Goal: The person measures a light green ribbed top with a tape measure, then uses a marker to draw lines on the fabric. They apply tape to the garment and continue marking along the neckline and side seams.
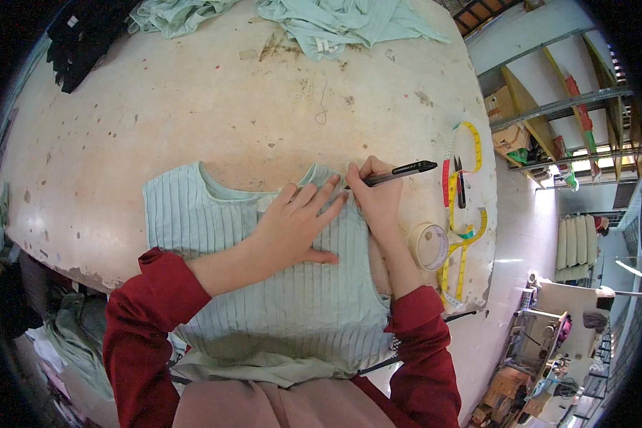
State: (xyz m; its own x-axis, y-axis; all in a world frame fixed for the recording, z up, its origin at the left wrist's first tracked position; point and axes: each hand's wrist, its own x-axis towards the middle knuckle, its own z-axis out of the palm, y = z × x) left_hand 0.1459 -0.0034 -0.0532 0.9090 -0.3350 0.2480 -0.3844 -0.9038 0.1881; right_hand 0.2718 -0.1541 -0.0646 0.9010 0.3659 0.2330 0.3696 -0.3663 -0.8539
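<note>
A pale mint sleeveless garment with narrow vertical pleats (292, 307) lies spread on the table before me, its neckline facing away and its lower edge hanging toward my lap. My left hand (292, 225) rests flat on the upper right of the garment, fingers spread toward the right shoulder. In my right hand (378, 200) is a dark pen (405, 171), gripped between thumb and fingers. The pen slants, with its tip down at the shoulder, close to my left fingertips, and its black end pointing right. Whether the tip touches the cloth I cannot tell.
Right of the garment lie a tape roll (429, 247), a yellow measuring tape (476, 153) and small black-handled scissors (460, 187). More mint cloth (357, 25) and a black cloth (85, 43) lie along the table's far edge. Shelving (556, 107) stands beyond the table (157, 107) at right.
</note>
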